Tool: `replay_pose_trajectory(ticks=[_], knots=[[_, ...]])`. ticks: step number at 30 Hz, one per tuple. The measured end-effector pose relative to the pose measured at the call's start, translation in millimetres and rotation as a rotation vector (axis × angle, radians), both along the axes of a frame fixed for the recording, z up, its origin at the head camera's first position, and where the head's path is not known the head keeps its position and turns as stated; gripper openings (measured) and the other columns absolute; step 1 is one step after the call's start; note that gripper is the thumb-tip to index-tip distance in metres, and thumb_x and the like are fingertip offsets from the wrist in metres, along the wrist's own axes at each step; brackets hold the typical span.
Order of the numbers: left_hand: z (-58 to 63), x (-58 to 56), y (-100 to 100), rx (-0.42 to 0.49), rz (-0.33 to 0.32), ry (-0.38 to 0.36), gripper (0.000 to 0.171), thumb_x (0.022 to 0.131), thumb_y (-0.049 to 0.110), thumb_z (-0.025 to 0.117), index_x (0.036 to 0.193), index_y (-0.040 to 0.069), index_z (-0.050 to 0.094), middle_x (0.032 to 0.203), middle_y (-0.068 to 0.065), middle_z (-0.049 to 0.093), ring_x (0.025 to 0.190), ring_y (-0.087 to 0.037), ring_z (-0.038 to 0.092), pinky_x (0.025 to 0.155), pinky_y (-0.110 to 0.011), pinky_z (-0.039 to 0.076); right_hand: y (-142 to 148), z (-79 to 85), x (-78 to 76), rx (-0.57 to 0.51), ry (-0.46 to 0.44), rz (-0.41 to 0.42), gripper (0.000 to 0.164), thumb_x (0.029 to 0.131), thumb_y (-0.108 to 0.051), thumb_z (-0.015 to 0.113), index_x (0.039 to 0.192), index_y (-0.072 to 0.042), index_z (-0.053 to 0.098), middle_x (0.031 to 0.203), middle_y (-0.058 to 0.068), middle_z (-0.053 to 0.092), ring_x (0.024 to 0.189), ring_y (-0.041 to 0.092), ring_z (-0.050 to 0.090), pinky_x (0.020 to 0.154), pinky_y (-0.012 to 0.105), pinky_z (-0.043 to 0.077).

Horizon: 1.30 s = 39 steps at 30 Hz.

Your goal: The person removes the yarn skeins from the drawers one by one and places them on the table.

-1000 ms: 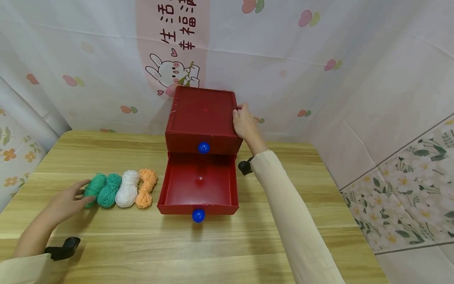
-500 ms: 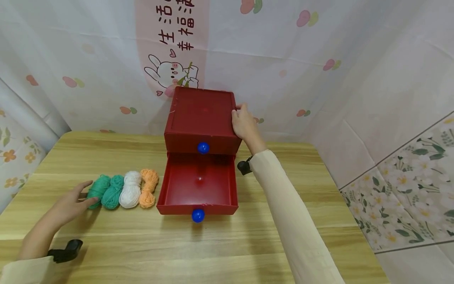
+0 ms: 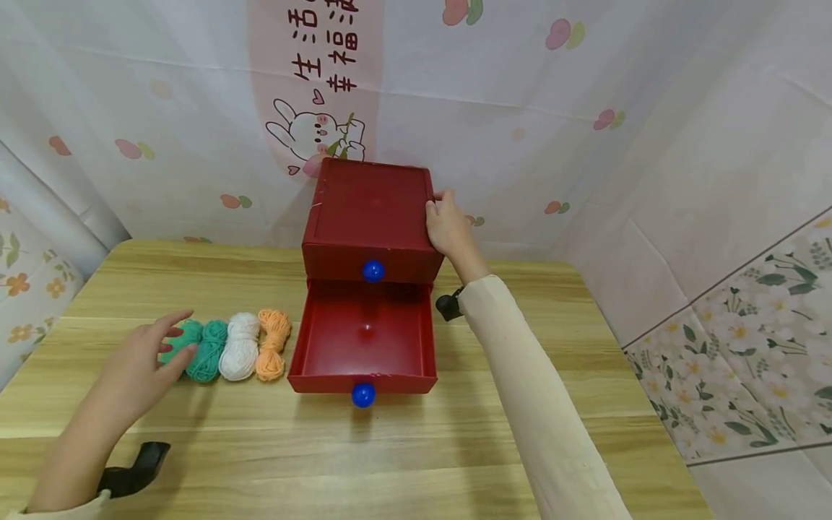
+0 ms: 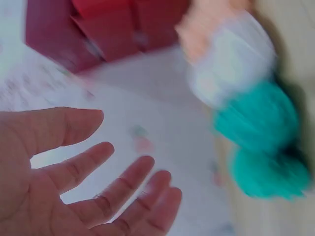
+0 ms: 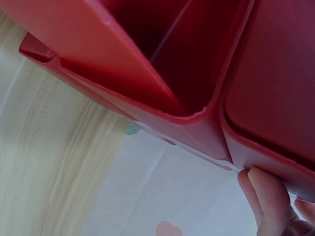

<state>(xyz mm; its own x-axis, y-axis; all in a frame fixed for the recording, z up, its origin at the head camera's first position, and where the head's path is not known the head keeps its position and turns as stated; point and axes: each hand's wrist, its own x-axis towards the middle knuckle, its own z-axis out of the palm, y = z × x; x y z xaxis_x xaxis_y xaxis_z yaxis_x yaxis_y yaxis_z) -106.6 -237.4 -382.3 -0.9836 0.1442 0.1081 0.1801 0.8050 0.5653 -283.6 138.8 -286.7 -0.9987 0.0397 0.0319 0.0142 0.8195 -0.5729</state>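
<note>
My left hand (image 3: pixel 133 372) is raised over the left end of a row of yarn skeins, its fingers spread and holding nothing. In the left wrist view the hand (image 4: pixel 93 182) is apart from the skeins. Side by side lie a green skein (image 3: pixel 188 333) partly behind that hand, a second green skein (image 3: pixel 208 352), a white skein (image 3: pixel 239 348) and an orange skein (image 3: pixel 271 345). My right hand (image 3: pixel 451 227) rests against the right side of a red drawer box (image 3: pixel 373 206). Its fingertips (image 5: pixel 268 184) touch the box wall in the right wrist view.
The lower drawer (image 3: pixel 364 347) is pulled out, with nothing seen inside. Blue ball knobs mark the lower drawer and the closed upper drawer (image 3: pixel 338 261). The box stands at the back of the wooden table (image 3: pixel 273 455), before a printed curtain (image 3: pixel 468 123).
The skein row has slid slightly right, towards the drawer. My left hand has since lifted off the green skein and moved a little right. My right hand has stayed on the box.
</note>
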Motion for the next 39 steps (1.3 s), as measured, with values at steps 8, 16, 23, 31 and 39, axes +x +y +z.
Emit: replay_pose_trajectory(ticks=[8,16,23,31,39], knots=[[27.8,35.9,74.9,0.104,-0.100,0.060,0.034,0.091,0.020,0.060,0.125,0.017,0.055,0.086,0.005,0.065,0.067,0.001,0.054,0.058,-0.019,0.048,0.3,-0.8,1.4,-0.011,0.013,0.011,0.044,0.102,-0.031,0.026,0.138,-0.008,0.029,0.132,0.019,0.050,0.114,0.034,0.052,0.096,0.045,0.038],[2.8,61.6,137.1,0.235,-0.326,0.052,0.035,0.089,0.014,0.062,0.123,0.022,0.056,0.098,0.011,0.066,0.083,-0.002,0.060,0.069,-0.022,0.053,-0.8,-0.5,1.3,-0.014,0.005,0.014,0.044,0.102,-0.032,0.026,0.139,-0.008,0.029,0.130,0.018,0.051,0.110,0.032,0.054,0.093,0.045,0.041],[-16.8,57.9,161.6,0.214,-0.254,-0.011,0.045,0.087,0.017,0.065,0.127,0.033,0.051,0.117,0.008,0.063,0.097,-0.013,0.064,0.081,-0.031,0.054,0.2,-0.3,1.4,-0.009,0.006,0.017,0.043,0.102,-0.032,0.026,0.139,-0.008,0.028,0.129,0.019,0.052,0.109,0.034,0.053,0.093,0.045,0.040],[-23.3,47.8,174.4,0.291,-0.222,-0.005,0.034,0.084,0.015,0.069,0.112,0.027,0.056,0.106,0.012,0.066,0.093,-0.004,0.063,0.081,-0.025,0.053,1.8,0.7,2.0,-0.008,0.007,0.016,0.043,0.102,-0.031,0.026,0.139,-0.008,0.028,0.131,0.020,0.050,0.114,0.036,0.051,0.098,0.046,0.036],[-20.6,48.2,177.3,0.211,-0.133,0.009,0.032,0.080,0.021,0.073,0.106,0.033,0.058,0.099,0.016,0.068,0.087,-0.001,0.064,0.080,-0.027,0.053,0.5,-0.5,1.4,-0.012,0.006,0.009,0.043,0.102,-0.031,0.027,0.139,-0.008,0.028,0.132,0.019,0.049,0.116,0.034,0.049,0.099,0.046,0.035]])
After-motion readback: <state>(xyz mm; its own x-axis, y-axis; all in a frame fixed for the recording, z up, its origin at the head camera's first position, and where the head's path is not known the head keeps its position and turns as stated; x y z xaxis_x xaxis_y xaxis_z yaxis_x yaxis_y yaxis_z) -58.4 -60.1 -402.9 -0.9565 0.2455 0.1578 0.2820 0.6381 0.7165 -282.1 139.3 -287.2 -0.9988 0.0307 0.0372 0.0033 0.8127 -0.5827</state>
